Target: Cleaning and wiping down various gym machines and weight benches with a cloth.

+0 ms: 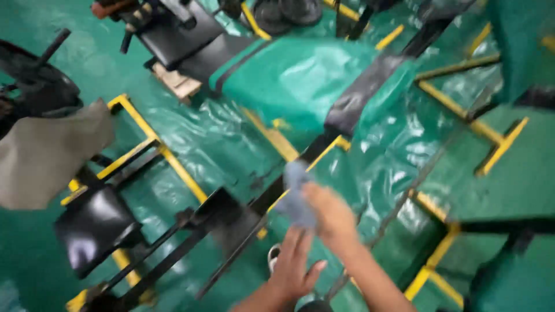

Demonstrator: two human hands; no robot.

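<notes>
**Two hands, one grey-blue cloth, above a gym bench frame**

Nearest the camera, the left hand [293, 267] hangs with its fingers loosely spread and pointing up toward the cloth — it grips nothing, and its fingertips come just under the cloth's lower edge. Just beyond it, the right hand [329, 215] is closed around a small grey-blue cloth [295, 193], which bunches out of the fist to the upper left. Motion blur softens both hands, so whether the left fingertips actually touch the cloth cannot be told.

The cloth sits over the black-and-yellow metal frame [173, 162] of a bench. To the left, lower down, a black padded seat [92, 228] shines under the light. Beyond the hands, a long bench pad wrapped in green plastic sheeting [300, 75] runs across the view, with a dark band [361, 92] around it. At the far top — black weight plates [289, 11] on the green floor [34, 266].
</notes>
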